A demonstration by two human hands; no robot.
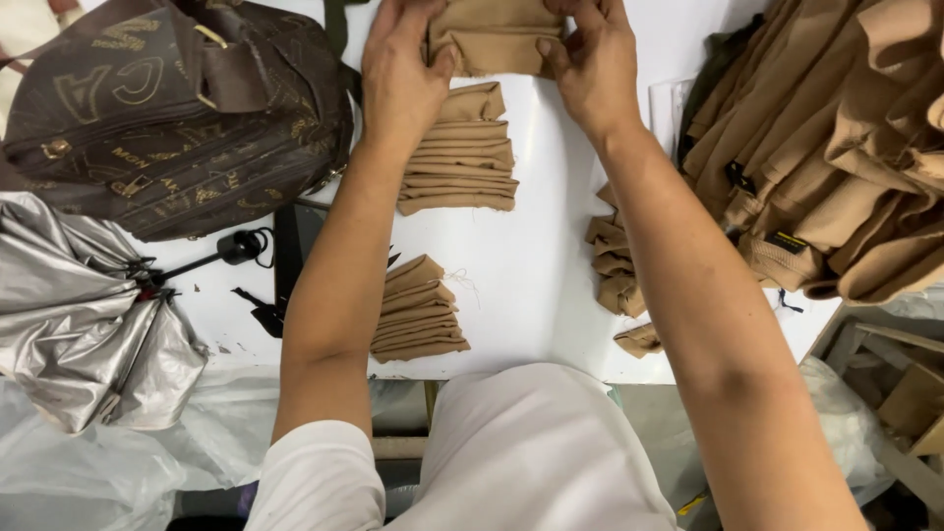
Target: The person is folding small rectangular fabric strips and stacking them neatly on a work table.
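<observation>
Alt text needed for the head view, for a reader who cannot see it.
Seen from above, a person's left hand and right hand together grip a folded tan fabric piece over a white table. Stacks of folded tan pieces lie below it, with a brown patterned bag and a silver umbrella at left and a heap of tan garments at right.

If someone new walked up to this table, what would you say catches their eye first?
Most likely the two hands at the top centre: the left hand and right hand pinch a folded tan cloth piece over the white table. Just below lie stacks of folded tan pieces, with a big heap of tan garments at the right. On the left sit a brown patterned bag and a folded silver umbrella.
</observation>
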